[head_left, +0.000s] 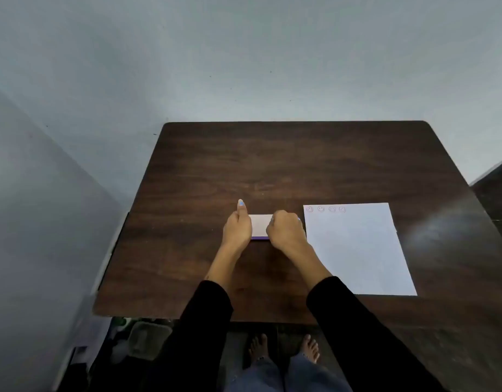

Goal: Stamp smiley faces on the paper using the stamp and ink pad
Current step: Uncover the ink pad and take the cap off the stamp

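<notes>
A pale ink pad with a purple front edge lies at the middle of the dark wooden table. My left hand rests on its left end, index finger stretched forward. My right hand is a closed fist over the pad's right end; the stamp is hidden inside it, with only a small bluish bit showing at the fist's right side. To the right lies the white paper, with a row of several faint smiley faces along its top edge.
The table stands against a grey wall, its left edge close to a side wall. Under the near edge I see my bare feet and some clutter on the floor at the left.
</notes>
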The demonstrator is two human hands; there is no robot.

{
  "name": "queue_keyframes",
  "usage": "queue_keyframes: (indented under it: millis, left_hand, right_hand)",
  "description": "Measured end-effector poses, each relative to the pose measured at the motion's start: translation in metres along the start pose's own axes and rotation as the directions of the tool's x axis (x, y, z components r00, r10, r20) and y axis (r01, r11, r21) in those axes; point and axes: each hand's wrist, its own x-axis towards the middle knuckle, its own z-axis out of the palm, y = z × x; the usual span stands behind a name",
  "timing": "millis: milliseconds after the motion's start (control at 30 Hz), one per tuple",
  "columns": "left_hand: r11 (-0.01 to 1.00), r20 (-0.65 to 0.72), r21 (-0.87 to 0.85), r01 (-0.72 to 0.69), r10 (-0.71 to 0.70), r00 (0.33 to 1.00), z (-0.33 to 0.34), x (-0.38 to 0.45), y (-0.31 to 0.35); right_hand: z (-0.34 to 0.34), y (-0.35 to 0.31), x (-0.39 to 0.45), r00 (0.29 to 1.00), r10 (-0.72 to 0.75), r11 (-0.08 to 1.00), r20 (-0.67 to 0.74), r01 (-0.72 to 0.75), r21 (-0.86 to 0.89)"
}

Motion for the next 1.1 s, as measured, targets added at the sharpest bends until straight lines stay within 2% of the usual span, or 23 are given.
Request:
queue_keyframes:
  millis: [167,367,533,700,833,967,1100]
  left_hand:
    - [0.998,0.012,-0.055,0.002,-0.001,1.000,0.005,-0.003,-0.014]
    - [0.994,-0.004,-0.099,0.055,-0.055,0.998,0.011,-0.003,-0.025]
    - [0.989,-0.037,-0.145,0.040,-0.046,0.998,0.013,-0.007,-0.024]
    - [0.981,-0.081,-0.195,0.000,-0.016,0.997,0.008,-0.006,-0.015]
    - [0.971,-0.208,-0.233,-0.054,0.005,0.978,-0.009,-0.005,-0.007]
    - [0.968,-0.340,-0.249,-0.040,-0.048,0.939,-0.032,0.000,-0.017]
    - [0.965,-0.379,-0.256,0.052,-0.149,0.913,-0.048,0.002,-0.038]
  right_hand:
    - [0.014,0.005,-0.004,0.997,0.043,0.997,0.064,-0.038,-0.074]
    - [0.022,0.010,-0.003,0.998,0.048,0.998,0.051,-0.046,-0.049]
    - [0.018,0.009,-0.003,0.997,0.033,0.999,0.069,-0.031,-0.040]
    - [0.010,-0.005,-0.006,0.999,-0.028,0.999,0.020,0.029,-0.029]
    - [0.004,-0.029,-0.005,0.991,-0.135,0.990,0.008,0.135,-0.033]
    - [0.017,-0.050,-0.009,0.960,-0.275,0.961,0.045,0.276,-0.020]
    - [0.042,-0.061,-0.013,0.947,-0.293,0.954,0.130,0.299,-0.025]
